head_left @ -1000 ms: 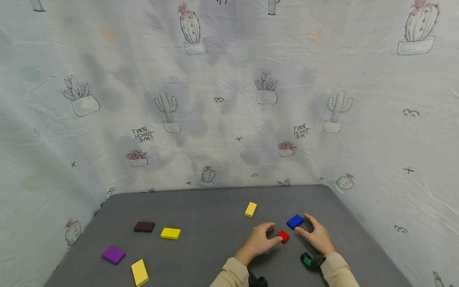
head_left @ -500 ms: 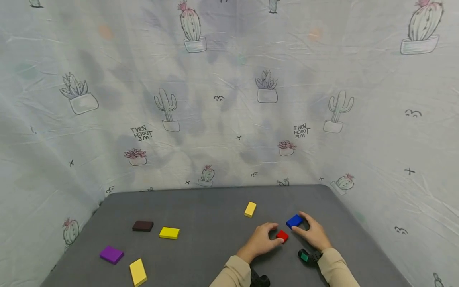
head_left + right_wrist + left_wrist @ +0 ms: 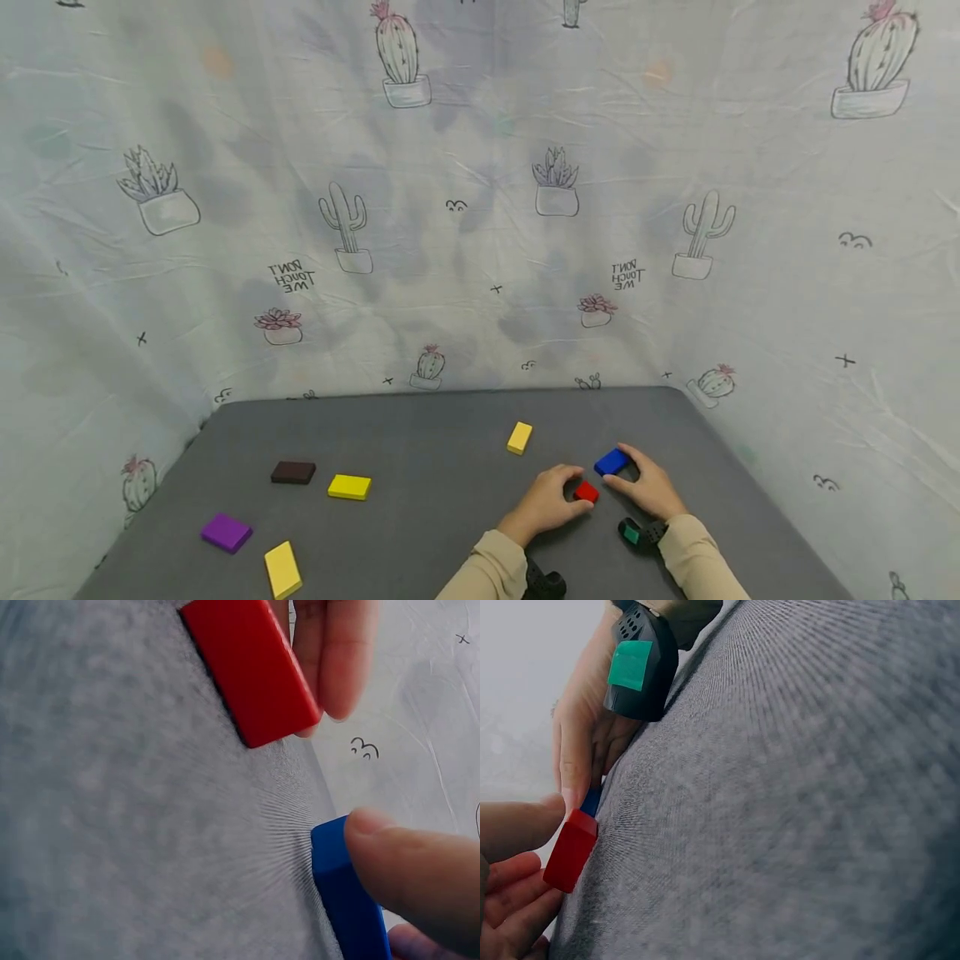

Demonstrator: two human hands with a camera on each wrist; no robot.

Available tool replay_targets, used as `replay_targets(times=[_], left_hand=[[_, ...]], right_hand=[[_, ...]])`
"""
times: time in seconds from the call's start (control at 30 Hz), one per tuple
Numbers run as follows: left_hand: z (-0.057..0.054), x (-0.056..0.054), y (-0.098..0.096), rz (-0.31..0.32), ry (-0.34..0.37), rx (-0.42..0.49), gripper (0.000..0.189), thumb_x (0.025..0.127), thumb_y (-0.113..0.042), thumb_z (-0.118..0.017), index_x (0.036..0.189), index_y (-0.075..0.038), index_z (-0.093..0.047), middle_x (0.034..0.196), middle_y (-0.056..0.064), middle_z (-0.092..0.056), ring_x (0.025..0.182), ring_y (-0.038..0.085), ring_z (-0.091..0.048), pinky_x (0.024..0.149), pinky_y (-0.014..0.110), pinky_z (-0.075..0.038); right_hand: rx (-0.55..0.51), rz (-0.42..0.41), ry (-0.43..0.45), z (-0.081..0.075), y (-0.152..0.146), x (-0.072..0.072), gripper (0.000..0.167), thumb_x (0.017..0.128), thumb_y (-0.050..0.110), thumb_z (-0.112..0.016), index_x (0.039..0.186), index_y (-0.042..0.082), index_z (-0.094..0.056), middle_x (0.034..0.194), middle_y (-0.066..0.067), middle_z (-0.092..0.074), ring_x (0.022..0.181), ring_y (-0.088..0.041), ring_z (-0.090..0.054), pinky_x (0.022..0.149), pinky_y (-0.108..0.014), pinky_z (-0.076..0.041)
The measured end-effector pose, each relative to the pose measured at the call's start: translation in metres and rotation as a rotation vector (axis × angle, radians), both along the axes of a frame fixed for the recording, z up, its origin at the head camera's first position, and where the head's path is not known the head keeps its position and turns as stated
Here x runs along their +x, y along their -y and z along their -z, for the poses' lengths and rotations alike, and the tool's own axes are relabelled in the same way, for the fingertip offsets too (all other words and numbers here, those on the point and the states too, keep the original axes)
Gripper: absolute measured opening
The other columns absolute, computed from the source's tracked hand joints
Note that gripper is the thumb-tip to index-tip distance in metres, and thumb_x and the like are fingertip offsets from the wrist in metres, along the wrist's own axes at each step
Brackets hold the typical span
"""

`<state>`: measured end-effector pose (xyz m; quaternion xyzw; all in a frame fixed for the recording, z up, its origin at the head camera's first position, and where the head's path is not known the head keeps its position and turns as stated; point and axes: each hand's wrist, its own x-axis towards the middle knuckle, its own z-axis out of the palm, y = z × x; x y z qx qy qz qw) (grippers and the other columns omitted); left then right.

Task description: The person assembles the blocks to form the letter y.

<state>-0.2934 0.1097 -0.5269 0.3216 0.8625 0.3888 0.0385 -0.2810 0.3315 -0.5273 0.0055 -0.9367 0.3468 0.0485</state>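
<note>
My left hand (image 3: 546,500) is around a small red block (image 3: 586,492) that lies on the grey table, thumb at its near side and fingers at its far side. In the left wrist view, the red block (image 3: 571,851) stands between thumb and fingers. My right hand (image 3: 651,487) holds a blue block (image 3: 611,462) between thumb and fingers, just beyond and right of the red one. The right wrist view shows the thumb (image 3: 412,870) against the blue block (image 3: 345,889), with the red block (image 3: 255,671) a short gap away.
A yellow block (image 3: 520,437) lies beyond the left hand. Farther left on the table (image 3: 420,450) are a dark brown block (image 3: 293,472), another yellow block (image 3: 349,487), a purple block (image 3: 227,533) and a yellow block (image 3: 282,571) near the front. A cactus-print curtain (image 3: 480,250) surrounds the table.
The right hand's fingers have moved left and in around the blue block. The left hand has shifted slightly right around the red block. The blocks lie much as before; the head view has shifted slightly.
</note>
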Motion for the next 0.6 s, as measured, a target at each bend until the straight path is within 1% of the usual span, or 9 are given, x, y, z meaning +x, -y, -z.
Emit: replay_targets(times=[0.1,0.27,0.33,0.5,0.6], left_hand=[[0.0012,-0.0005,-0.0013,-0.006,-0.013,-0.012,0.051,0.087,-0.039,-0.068,0.128,-0.009,-0.059,0.124,0.003,-0.061,0.114,0.013,-0.057,0.097,0.029,-0.047],[0.0047,0.0026,-0.0028,-0.019,-0.050,-0.033,0.049,0.086,-0.038,-0.069,0.127,-0.012,-0.060,0.122,-0.001,-0.062,0.111,0.010,-0.058,0.094,0.026,-0.048],[0.0054,0.0032,-0.0027,-0.028,-0.064,-0.029,0.048,0.085,-0.037,-0.070,0.126,-0.013,-0.060,0.120,-0.001,-0.062,0.110,0.010,-0.058,0.093,0.025,-0.048],[0.0068,0.0035,-0.0035,-0.049,-0.066,-0.005,0.046,0.085,-0.034,-0.070,0.125,-0.013,-0.061,0.119,-0.001,-0.062,0.109,0.010,-0.059,0.092,0.025,-0.048],[0.0086,0.0041,-0.0040,-0.053,-0.082,-0.015,0.045,0.086,-0.034,-0.070,0.125,-0.013,-0.061,0.119,-0.002,-0.062,0.109,0.010,-0.059,0.093,0.025,-0.048]], right_hand=[[0.006,-0.004,0.010,0.0006,-0.0003,-0.0023,0.079,0.084,0.043,-0.068,0.142,-0.001,-0.038,0.143,-0.033,-0.036,0.127,-0.051,-0.039,0.099,-0.063,-0.037],[0.033,-0.014,0.011,0.0017,-0.0008,-0.0028,0.080,0.084,0.044,-0.069,0.141,-0.003,-0.039,0.141,-0.034,-0.038,0.126,-0.052,-0.040,0.098,-0.063,-0.037],[0.038,-0.019,0.012,0.0015,-0.0007,-0.0033,0.081,0.084,0.044,-0.069,0.141,-0.004,-0.039,0.141,-0.034,-0.038,0.126,-0.052,-0.039,0.098,-0.063,-0.037],[0.035,-0.019,0.013,0.0022,-0.0010,-0.0048,0.080,0.085,0.044,-0.068,0.142,-0.004,-0.038,0.143,-0.033,-0.036,0.128,-0.052,-0.038,0.100,-0.063,-0.036],[0.031,-0.018,0.007,0.0020,-0.0008,-0.0044,0.079,0.085,0.043,-0.068,0.141,-0.004,-0.038,0.143,-0.033,-0.037,0.128,-0.051,-0.038,0.101,-0.063,-0.035]])
